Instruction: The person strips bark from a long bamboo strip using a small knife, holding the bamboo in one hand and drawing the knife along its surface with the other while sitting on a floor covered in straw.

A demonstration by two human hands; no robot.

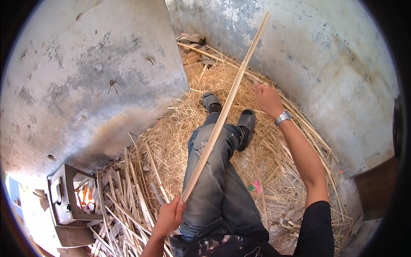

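My left hand (168,217) grips the lower end of a long, pale bamboo strip (217,129), thumb laid along it. From there the strip slants up to the right across my legs, its far end in front of the wall. To the right of the strip and apart from it is my right hand (269,102), with a metal-banded watch (283,117) on the wrist. Its fingers are curled closed, and whatever they hold, if anything, is hidden.
Straw-like shavings (171,128) cover the floor around my sandals (246,124). Split strips (139,188) are heaped at lower left beside a wooden frame-like stand (70,197). More lie along the right wall (334,73). A grey wall (94,77) stands at left; bricks (192,39) sit in the far corner.
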